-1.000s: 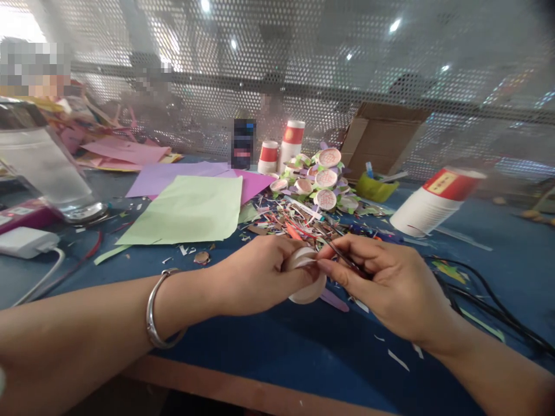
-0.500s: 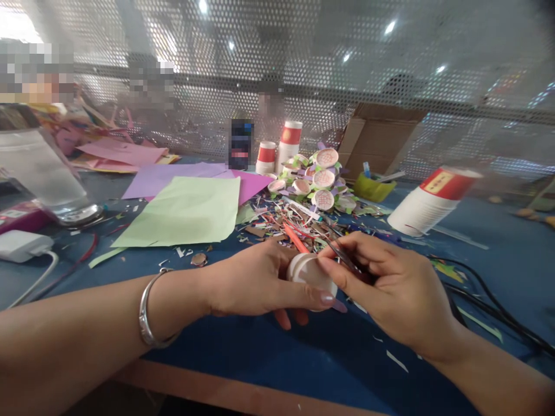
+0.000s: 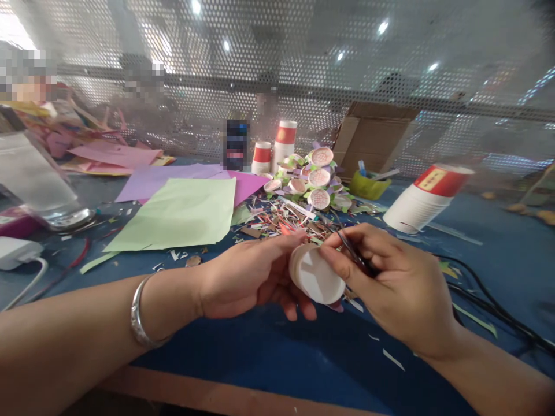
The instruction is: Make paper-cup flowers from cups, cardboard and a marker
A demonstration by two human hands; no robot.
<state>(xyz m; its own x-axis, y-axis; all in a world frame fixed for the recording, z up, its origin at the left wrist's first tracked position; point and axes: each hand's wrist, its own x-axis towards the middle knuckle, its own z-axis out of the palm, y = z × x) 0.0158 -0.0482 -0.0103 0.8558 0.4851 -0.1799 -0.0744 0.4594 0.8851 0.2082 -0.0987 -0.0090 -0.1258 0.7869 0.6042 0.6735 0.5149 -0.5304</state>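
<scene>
The right hand pinches the upper rim of a white paper-cup base between thumb and forefinger, a slim dark tool tucked within the same grasp. The left hand is at the base's left side, its thumb above and its fingers below standing apart; whether they bear on the base cannot be told. The base is tilted, its round face toward the viewer, above the near part of the blue bench.

A silver bangle circles the left wrist. Just beyond the hands lies a heap of paper scraps, with a light green sheet to its left. Behind the heap stands a cluster of paper-cup flowers; to the right, a stack of red-and-white paper cups leans. A perforated metal screen closes the back.
</scene>
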